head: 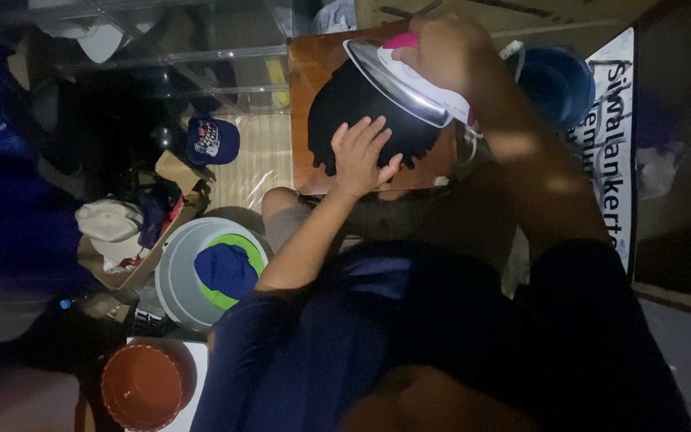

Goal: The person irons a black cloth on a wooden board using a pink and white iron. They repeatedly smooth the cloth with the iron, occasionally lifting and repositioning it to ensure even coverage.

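A black piece of fabric (337, 100) lies on a small brown wooden board (305, 72) in front of me. My left hand (359, 154) rests flat on the fabric's near edge, fingers spread. My right hand (440, 50) grips the pink handle of a white clothes iron (406, 80), whose shiny soleplate is tilted up over the right part of the fabric.
A grey basin (176, 276) with blue and green cloth sits at lower left, an orange bowl (142, 386) below it. A dark blue cap (211, 141) lies left of the board, near a box of clothes (117, 232). A blue bucket (557, 80) stands at right.
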